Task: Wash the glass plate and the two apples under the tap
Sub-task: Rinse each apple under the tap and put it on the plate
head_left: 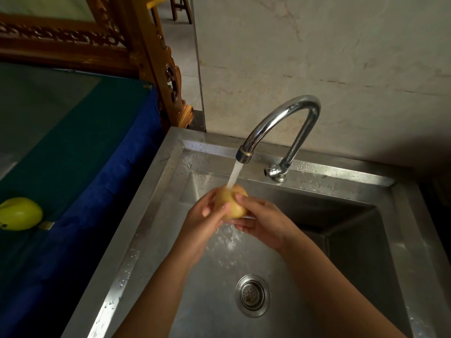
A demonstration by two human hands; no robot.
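A yellowish apple [231, 203] is held above the steel sink [156, 191], right under the running stream from the chrome tap [280, 123]. My left hand [202, 220] cups it from the left and my right hand [263, 220] grips it from the right, fingers wrapped around it. Water splashes down into the basin below. A second, green-yellow apple [19, 213] lies on the blue-covered table at the far left. I do not see the glass plate.
The blue and green cloth-covered table [73, 142] stands left of the sink. The drain strainer [252, 295] sits in the basin floor. A carved wooden frame [151, 57] rises behind the table; a marble wall [317, 57] backs the tap.
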